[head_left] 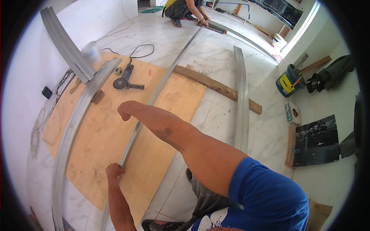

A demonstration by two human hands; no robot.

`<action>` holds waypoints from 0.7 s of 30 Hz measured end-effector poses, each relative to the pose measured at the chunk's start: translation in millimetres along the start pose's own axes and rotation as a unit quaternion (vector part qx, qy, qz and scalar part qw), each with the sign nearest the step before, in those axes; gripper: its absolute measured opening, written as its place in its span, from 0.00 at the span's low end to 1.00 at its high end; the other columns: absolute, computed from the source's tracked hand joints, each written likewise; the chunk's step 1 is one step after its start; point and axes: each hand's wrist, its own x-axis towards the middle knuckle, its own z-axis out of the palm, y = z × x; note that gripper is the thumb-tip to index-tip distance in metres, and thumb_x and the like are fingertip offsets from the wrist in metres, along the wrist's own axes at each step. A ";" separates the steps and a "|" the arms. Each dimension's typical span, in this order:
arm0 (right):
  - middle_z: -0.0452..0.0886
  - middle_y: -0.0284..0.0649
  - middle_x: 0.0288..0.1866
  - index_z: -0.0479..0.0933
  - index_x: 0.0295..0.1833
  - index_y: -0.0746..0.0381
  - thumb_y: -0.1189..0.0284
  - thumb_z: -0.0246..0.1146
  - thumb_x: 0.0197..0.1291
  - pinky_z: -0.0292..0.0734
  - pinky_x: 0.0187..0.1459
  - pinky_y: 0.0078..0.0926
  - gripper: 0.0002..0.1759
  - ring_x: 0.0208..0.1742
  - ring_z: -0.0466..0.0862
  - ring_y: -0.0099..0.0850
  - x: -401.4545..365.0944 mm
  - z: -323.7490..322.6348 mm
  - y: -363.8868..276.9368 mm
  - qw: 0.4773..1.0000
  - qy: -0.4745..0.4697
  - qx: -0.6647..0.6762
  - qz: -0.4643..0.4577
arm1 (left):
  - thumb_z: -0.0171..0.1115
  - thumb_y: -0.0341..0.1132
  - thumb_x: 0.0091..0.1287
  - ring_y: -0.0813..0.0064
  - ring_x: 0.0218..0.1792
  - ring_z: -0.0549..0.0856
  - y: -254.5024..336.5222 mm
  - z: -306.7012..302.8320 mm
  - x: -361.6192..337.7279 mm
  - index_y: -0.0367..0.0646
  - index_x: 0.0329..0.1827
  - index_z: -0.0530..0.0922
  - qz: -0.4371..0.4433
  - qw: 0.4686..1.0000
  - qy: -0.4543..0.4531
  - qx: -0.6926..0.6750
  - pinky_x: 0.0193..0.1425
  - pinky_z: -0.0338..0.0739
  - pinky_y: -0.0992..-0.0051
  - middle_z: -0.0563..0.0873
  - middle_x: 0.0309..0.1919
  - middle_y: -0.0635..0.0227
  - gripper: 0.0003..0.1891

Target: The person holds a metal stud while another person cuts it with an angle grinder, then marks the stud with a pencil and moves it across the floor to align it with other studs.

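A long, thin metal stud (158, 90) runs lengthwise over a plywood sheet (162, 133) on the floor. My left hand (114, 170) is closed around its near part. Farther up, my right hand (126, 110) hangs just left of the stud, its fingers curled downward and closed; whatever they may hold is hidden. An angle grinder (123, 82) with a side handle lies on the plywood beyond my right hand. At the far end, a crouching co-worker's hands (204, 23) are on the stud.
More metal studs (68, 133) lie along the left, with others leaning on the wall (67, 46). A timber beam (208, 82) and another stud (241, 96) are at right. A bucket of tools (288, 81) and a black marbled tile (316, 140) stand by the right wall.
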 end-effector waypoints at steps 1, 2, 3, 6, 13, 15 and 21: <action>0.86 0.47 0.50 0.86 0.46 0.61 0.71 0.62 0.54 0.79 0.53 0.40 0.15 0.54 0.85 0.41 1.4 1.4 1.7 1.000 -0.002 -0.002 0.001 | 0.75 0.50 0.41 0.61 0.43 0.89 1.0 0.2 1.0 0.46 0.39 0.89 -0.003 1.000 -0.004 -0.001 0.48 0.82 0.64 0.90 0.37 0.59 0.24; 0.86 0.47 0.50 0.86 0.46 0.61 0.71 0.62 0.54 0.79 0.53 0.40 0.15 0.54 0.85 0.41 1.6 1.3 2.3 1.000 -0.003 -0.005 0.001 | 0.75 0.50 0.41 0.61 0.43 0.89 1.3 0.3 2.1 0.46 0.39 0.89 -0.006 1.000 -0.008 -0.001 0.48 0.82 0.64 0.90 0.37 0.59 0.23; 0.87 0.45 0.49 0.86 0.46 0.60 0.71 0.62 0.53 0.80 0.51 0.40 0.15 0.53 0.85 0.41 2.5 1.4 1.4 1.000 -0.001 -0.010 -0.002 | 0.75 0.49 0.41 0.61 0.43 0.89 1.6 0.6 2.9 0.46 0.39 0.89 -0.009 1.000 -0.012 0.000 0.48 0.82 0.65 0.90 0.38 0.59 0.23; 0.87 0.43 0.48 0.86 0.46 0.59 0.69 0.63 0.53 0.80 0.49 0.39 0.15 0.51 0.85 0.40 14.2 5.2 -5.8 1.000 -0.003 -0.020 -0.013 | 0.75 0.49 0.40 0.61 0.43 0.90 1.7 2.4 2.3 0.46 0.39 0.89 -0.005 1.000 -0.009 0.008 0.47 0.82 0.65 0.91 0.37 0.59 0.23; 0.87 0.47 0.50 0.86 0.46 0.62 0.70 0.61 0.54 0.79 0.52 0.40 0.16 0.53 0.85 0.43 10.9 2.3 -16.3 0.999 -0.018 -0.013 -0.026 | 0.76 0.49 0.40 0.61 0.43 0.89 -0.6 7.5 7.9 0.47 0.40 0.89 -0.005 1.000 -0.022 0.014 0.48 0.82 0.65 0.91 0.38 0.59 0.24; 0.87 0.47 0.50 0.86 0.46 0.62 0.70 0.61 0.54 0.79 0.52 0.39 0.16 0.53 0.85 0.43 8.9 2.5 -14.4 0.999 -0.015 -0.011 -0.030 | 0.76 0.49 0.40 0.61 0.44 0.89 -0.9 7.5 8.5 0.47 0.40 0.89 -0.002 1.000 -0.024 0.016 0.49 0.82 0.65 0.91 0.38 0.59 0.24; 0.87 0.45 0.50 0.86 0.46 0.60 0.70 0.62 0.54 0.79 0.52 0.39 0.15 0.54 0.85 0.41 12.4 11.4 -5.1 1.000 -0.006 -0.016 -0.017 | 0.76 0.49 0.40 0.61 0.44 0.89 3.9 2.4 6.1 0.47 0.40 0.90 0.001 0.999 -0.050 0.014 0.49 0.82 0.65 0.91 0.39 0.59 0.23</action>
